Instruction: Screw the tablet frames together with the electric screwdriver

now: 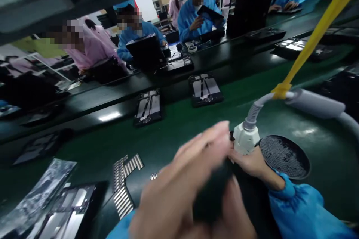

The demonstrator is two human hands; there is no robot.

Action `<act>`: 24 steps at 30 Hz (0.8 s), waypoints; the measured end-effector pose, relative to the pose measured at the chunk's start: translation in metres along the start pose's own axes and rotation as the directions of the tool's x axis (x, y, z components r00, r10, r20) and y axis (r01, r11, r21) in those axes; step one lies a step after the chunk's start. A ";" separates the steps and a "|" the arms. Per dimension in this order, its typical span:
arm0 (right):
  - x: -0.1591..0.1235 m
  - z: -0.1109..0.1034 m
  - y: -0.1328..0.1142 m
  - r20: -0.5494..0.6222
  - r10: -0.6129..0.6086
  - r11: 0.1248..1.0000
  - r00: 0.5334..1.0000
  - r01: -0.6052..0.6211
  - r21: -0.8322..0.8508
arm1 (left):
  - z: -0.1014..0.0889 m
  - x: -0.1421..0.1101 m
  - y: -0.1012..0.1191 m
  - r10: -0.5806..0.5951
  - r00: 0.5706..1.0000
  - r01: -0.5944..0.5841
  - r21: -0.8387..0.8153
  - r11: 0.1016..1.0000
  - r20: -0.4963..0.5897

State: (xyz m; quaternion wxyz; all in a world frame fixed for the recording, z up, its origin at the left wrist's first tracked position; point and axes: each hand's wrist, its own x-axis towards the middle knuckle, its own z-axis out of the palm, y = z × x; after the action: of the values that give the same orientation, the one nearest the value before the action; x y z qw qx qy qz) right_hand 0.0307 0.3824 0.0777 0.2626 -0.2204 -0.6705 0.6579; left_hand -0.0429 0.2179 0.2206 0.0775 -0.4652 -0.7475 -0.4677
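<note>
Close to the camera, my left hand is large and blurred by motion. Its fingers stretch forward, with the thumb apart from them and nothing visible in the gap. Behind it, my right hand has its fingers around the lower part of a white plug-like head, which stands upright on a ribbed grey cable. My left hand partly hides the right fingertips. Beside the right wrist lies a round dark dish filled with small grey pieces. Silver striped metal strips rest on the green bench left of my left hand.
A yellow strap holds up the cable with its grey cylinder. Two flat devices with bared insides, one left and one right, lie mid-bench. An opened device and a silvery bag lie lower left. Co-workers sit opposite.
</note>
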 end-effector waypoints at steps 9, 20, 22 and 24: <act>-0.003 0.011 0.013 -0.028 -0.099 0.984 0.995 0.094 -0.149 | 0.111 0.083 -0.150 -0.101 0.801 -0.341 0.587 0.734 0.591; -0.008 0.023 0.039 -0.102 -0.050 0.980 0.993 0.029 -0.196 | 0.148 0.155 -0.203 -0.232 0.859 -0.269 0.787 0.555 0.457; -0.006 0.024 0.038 -0.102 -0.075 0.980 0.992 0.054 -0.191 | 0.141 0.154 -0.197 -0.219 0.908 -0.190 0.817 0.545 0.357; -0.004 0.022 0.031 -0.087 -0.103 0.978 0.991 0.085 -0.190 | 0.132 0.143 -0.185 -0.199 0.940 -0.124 0.824 0.552 0.275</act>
State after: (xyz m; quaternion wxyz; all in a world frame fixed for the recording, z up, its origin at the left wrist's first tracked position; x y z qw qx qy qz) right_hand 0.0184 0.3643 0.0469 0.3038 -0.2436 -0.7250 0.5680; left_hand -0.2222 0.3849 0.1102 0.1488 -0.4292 -0.8905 0.0271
